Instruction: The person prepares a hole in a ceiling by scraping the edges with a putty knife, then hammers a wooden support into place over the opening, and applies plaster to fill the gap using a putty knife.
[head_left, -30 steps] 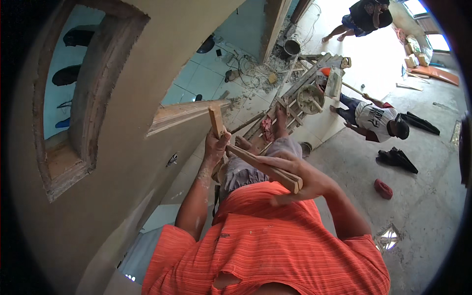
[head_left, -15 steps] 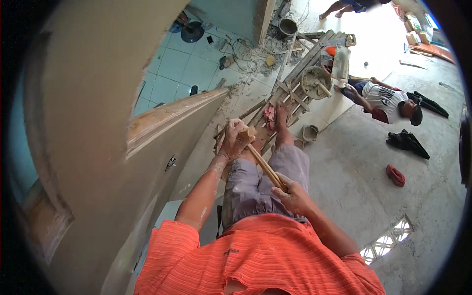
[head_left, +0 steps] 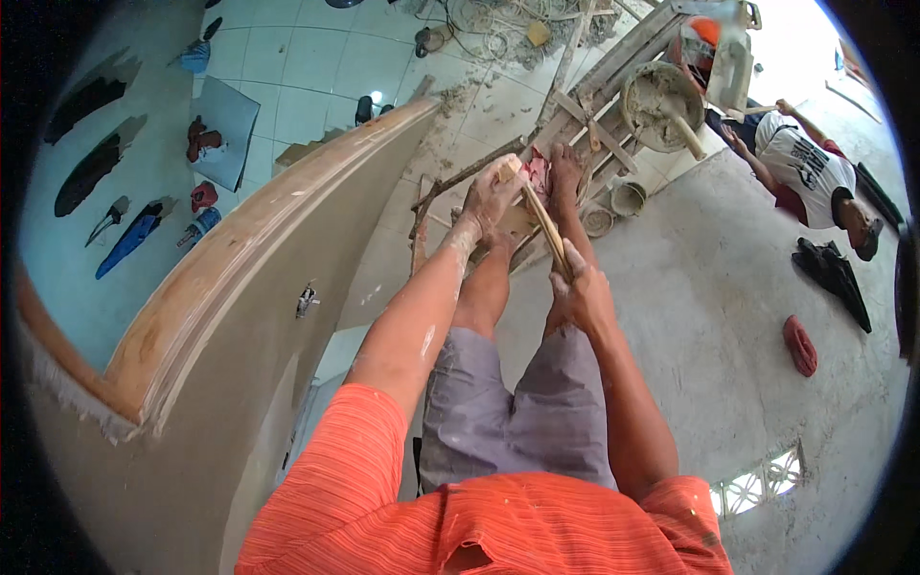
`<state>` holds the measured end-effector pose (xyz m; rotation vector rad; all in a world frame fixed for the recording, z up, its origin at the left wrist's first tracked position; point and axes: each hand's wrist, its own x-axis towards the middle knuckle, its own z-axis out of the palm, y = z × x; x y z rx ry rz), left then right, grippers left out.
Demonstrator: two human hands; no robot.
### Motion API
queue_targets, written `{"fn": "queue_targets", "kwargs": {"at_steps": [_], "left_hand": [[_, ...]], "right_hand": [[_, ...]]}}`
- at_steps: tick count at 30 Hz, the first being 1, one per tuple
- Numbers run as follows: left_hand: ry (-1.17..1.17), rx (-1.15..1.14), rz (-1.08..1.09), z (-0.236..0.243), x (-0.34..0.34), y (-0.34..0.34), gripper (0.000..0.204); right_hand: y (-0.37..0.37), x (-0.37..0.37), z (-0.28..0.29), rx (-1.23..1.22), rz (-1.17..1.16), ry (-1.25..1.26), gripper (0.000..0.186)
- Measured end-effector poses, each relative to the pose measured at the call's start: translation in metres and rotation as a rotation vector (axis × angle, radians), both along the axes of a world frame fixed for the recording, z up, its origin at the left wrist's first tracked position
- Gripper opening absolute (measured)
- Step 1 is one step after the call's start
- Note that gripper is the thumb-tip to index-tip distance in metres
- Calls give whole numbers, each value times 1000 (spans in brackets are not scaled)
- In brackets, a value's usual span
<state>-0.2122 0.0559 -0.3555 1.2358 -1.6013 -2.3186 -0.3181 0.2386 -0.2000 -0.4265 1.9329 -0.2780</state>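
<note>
My left hand, smeared with pale plaster, is closed round a small tan block above the scaffold. Closer to my body, my right hand grips the near end of narrow wooden strips, whose far end reaches up beside the block. Whether strips and block touch cannot be made out. Below, my bare feet rest on a rough wooden scaffold, with a pinkish-red cloth between them.
Left of me rises a plastered wall with a wooden-framed opening and a wall box with wires. A bucket of mortar stands at the scaffold. At right, another person is near dark cloth.
Both hands have moved upward in the picture, away from my body, still holding the block and strips. The view has shifted, showing more of the room through the opening at left.
</note>
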Motion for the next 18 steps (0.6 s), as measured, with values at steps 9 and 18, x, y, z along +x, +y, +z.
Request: {"fn": "queue_targets", "kwargs": {"at_steps": [9, 18], "left_hand": [[-155, 153, 39, -79, 16, 13, 62], [-150, 106, -68, -98, 30, 8, 59]], "right_hand": [[19, -31, -89, 71, 80, 96, 55], [11, -35, -99, 76, 206, 104, 50]]}}
